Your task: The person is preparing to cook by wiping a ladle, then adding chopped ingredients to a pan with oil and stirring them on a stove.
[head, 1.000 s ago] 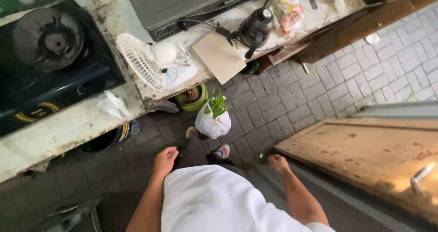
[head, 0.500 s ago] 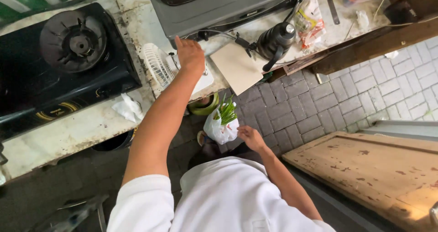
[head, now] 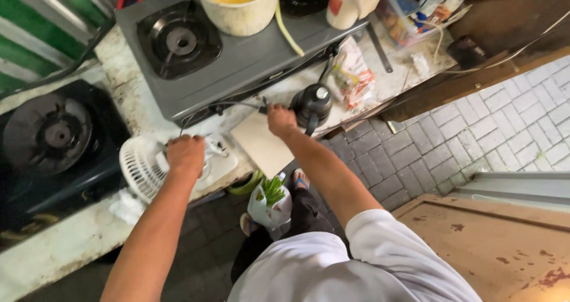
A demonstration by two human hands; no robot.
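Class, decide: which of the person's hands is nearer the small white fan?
Left. The left hand rests on the white fan; the right hand is off to the side, beside the black kettle.

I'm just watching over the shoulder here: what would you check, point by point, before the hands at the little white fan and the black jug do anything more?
1. Left hand has a hold on the small white fan: ok, it rests on top of the fan, though the grip itself is hidden.
2. Right hand is at the black jug: cannot tell whether it grips the jug or the black cord beside it.
3. Cord free of the grey stove: not ok, it runs along the stove's front edge.
4. Pale board seated on the counter: not ok, it juts over the edge.
5. Cream pot away from both hands: ok.
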